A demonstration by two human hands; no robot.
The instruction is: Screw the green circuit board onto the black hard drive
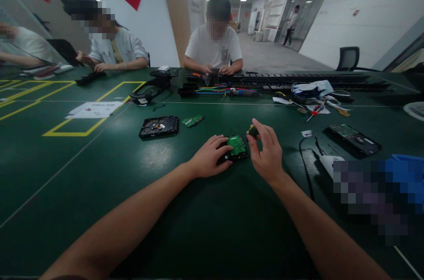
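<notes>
A small hard drive [237, 147] with a green circuit board on top lies on the green table mat [132, 183] in front of me. My left hand [209, 156] rests on its left side, fingers curled over the edge, holding it down. My right hand [265, 149] is closed around a small screwdriver [253, 130] with a black and yellow handle, its tip pointing at the board's right edge.
A second opened drive [159, 127] and a loose green board [192, 120] lie to the left, another drive [353, 138] to the right. Cables and tools [225, 91] sit farther back. Two people work across the table; a white paper [94, 109] lies by the yellow markings.
</notes>
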